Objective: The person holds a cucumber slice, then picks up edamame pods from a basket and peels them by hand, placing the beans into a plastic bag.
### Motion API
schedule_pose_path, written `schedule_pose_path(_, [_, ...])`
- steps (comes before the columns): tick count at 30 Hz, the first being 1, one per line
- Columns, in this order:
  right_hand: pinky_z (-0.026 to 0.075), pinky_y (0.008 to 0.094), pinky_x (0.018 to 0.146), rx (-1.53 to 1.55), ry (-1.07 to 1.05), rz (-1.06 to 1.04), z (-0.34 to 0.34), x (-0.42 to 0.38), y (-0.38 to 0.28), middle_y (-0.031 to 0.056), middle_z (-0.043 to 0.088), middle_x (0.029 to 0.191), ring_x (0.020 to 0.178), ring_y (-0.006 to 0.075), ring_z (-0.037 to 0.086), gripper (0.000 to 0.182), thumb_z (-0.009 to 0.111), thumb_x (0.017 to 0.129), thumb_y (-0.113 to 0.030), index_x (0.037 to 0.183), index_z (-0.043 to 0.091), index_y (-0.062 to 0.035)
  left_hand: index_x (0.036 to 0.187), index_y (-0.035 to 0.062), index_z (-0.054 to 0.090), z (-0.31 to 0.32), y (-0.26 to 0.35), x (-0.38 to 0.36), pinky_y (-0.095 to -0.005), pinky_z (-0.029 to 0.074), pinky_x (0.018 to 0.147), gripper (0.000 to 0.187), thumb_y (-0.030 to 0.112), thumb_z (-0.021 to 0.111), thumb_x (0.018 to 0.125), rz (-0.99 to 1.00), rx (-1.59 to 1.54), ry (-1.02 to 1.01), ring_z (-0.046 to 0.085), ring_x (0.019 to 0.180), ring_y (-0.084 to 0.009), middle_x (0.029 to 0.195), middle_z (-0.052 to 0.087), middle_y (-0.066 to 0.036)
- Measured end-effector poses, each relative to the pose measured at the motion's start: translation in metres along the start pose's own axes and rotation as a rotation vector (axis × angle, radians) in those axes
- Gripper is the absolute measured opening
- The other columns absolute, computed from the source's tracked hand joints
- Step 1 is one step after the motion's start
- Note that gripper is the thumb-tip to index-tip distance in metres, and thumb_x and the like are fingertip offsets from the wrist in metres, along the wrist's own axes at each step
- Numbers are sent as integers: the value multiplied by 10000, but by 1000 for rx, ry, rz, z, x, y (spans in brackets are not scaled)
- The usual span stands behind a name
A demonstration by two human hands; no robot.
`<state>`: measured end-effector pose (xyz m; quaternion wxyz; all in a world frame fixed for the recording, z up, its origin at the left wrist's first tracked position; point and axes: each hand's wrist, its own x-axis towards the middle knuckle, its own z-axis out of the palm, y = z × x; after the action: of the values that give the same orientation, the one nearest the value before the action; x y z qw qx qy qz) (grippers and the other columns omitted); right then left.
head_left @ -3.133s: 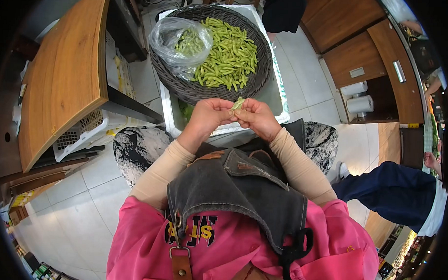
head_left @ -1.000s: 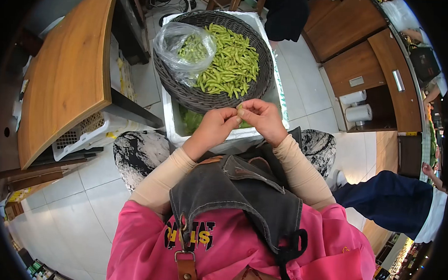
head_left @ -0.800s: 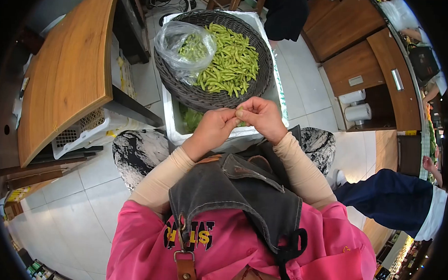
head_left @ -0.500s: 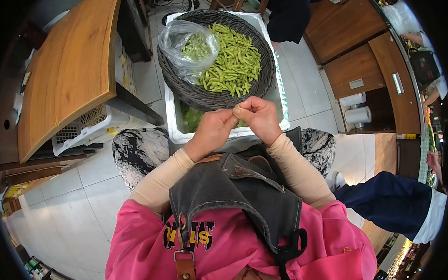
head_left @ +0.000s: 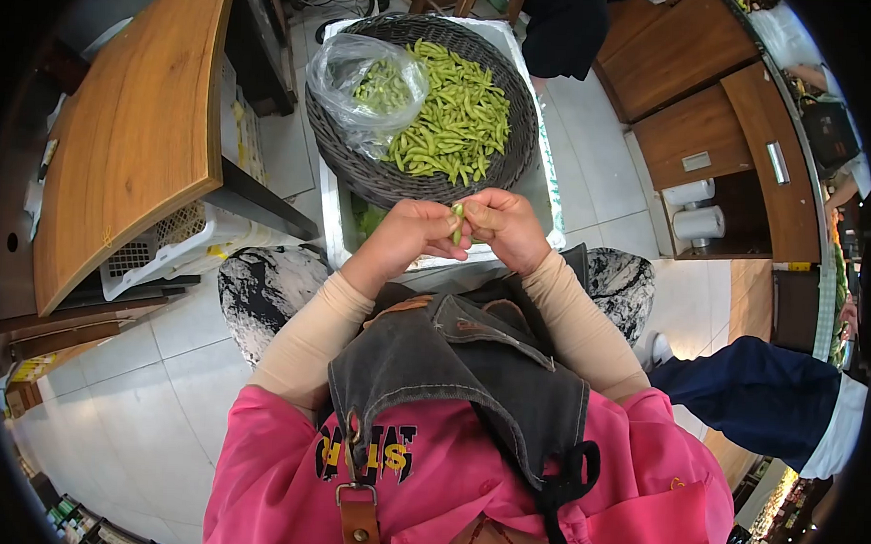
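Between the fingertips of both hands is a green pod point(head_left: 457, 223). My left hand point(head_left: 410, 235) pinches it from the left, and my right hand point(head_left: 507, 228) has its fingers closed against its other side. Just beyond them, a dark woven basket point(head_left: 362, 180) holds a heap of green pods point(head_left: 455, 119). A clear plastic bag point(head_left: 342, 72) with more small green pieces sits in the basket's left part. The basket rests on a white foam box point(head_left: 336, 232), where some green leaves show under the basket's near edge.
A wooden table point(head_left: 143, 137) stands at the left, above a white plastic crate point(head_left: 158, 258). Wooden cabinets point(head_left: 694, 137) with paper rolls point(head_left: 698, 224) are at the right. A person's dark-trousered leg point(head_left: 757, 398) reaches in at the right; another person's dark-clothed legs point(head_left: 564, 32) are beyond the box.
The hands have shifted and turned slightly, and a green pod now shows between the fingertips. The basket and bag look almost unchanged.
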<state>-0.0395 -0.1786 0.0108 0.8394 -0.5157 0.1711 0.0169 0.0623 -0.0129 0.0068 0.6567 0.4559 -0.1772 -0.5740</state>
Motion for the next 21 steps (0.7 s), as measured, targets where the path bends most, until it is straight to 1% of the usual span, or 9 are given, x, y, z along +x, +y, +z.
schedule_pose_path(1, [415, 200, 564, 60, -37, 27, -7, 3, 3, 51, 620, 778, 585, 74, 490, 184, 592, 889, -152, 952, 621, 19, 982, -47, 613, 0, 1, 0, -309, 538, 749, 239, 163, 521, 917, 1, -59, -16, 654, 758, -204, 907, 650, -135])
schedule_pose_path(3, [393, 192, 544, 113, -28, 52, -3, 1, -1, 39, 611, 766, 567, 59, 449, 180, 586, 893, -155, 952, 619, 11, 989, -44, 613, 2, 3, 0, -309, 539, 748, 247, 173, 519, 919, 0, -178, -50, 655, 753, -199, 901, 653, -133])
schedule_pose_path(4, [381, 188, 535, 138, -24, 64, -1, 0, -4, 32, 607, 760, 558, 52, 428, 178, 583, 895, -157, 953, 617, 8, 985, -42, 613, 3, 4, 0, -305, 540, 745, 243, 173, 520, 919, -7, -125, -19, 655, 753, -193, 896, 653, -127])
schedule_pose_path(7, [405, 190, 563, -54, -69, 18, -3, 1, -12, 26, 609, 779, 608, 58, 481, 170, 592, 888, -157, 946, 614, 1, 969, -34, 613, 6, 6, 1, -294, 541, 736, 229, 170, 525, 918, -7, 21, 54, 653, 750, -175, 883, 655, -110])
schedule_pose_path(10, [430, 196, 603, -347, -43, -52, 14, -3, -20, 21, 613, 793, 678, 68, 533, 167, 608, 876, -160, 934, 614, -3, 951, -27, 613, 6, 1, 3, -281, 543, 725, 210, 163, 531, 916, 2, 105, 88, 651, 748, -160, 872, 655, -96])
schedule_pose_path(13, [455, 209, 635, -363, 26, -35, 8, 3, -15, 27, 620, 806, 706, 85, 567, 173, 625, 862, -150, 938, 609, 4, 942, -20, 613, 5, 2, 2, -272, 543, 716, 194, 156, 537, 912, -17, 76, 109, 648, 743, -149, 865, 653, -89])
schedule_pose_path(16, [467, 221, 633, -265, 48, -18, 7, 3, -16, 32, 623, 812, 688, 89, 570, 162, 614, 860, -118, 948, 602, 17, 950, -21, 611, 3, 6, 2, -269, 541, 715, 184, 142, 537, 910, -15, 15, 92, 642, 738, -138, 868, 649, -84])
schedule_pose_path(19, [478, 233, 637, -454, 26, -74, 11, 2, -17, 41, 625, 821, 686, 95, 575, 157, 571, 866, -80, 975, 595, 31, 961, -31, 606, 0, 3, 3, -266, 536, 724, 168, 110, 530, 908, -18, 96, 93, 628, 743, -128, 877, 639, -77])
schedule_pose_path(21, [477, 239, 629, -528, 80, -100, 8, 6, -6, 46, 623, 832, 684, 95, 571, 159, 544, 870, -69, 981, 593, 33, 968, -37, 603, 1, -6, 8, -263, 530, 734, 160, 87, 523, 908, 11, 204, 107, 617, 752, -121, 882, 633, -72])
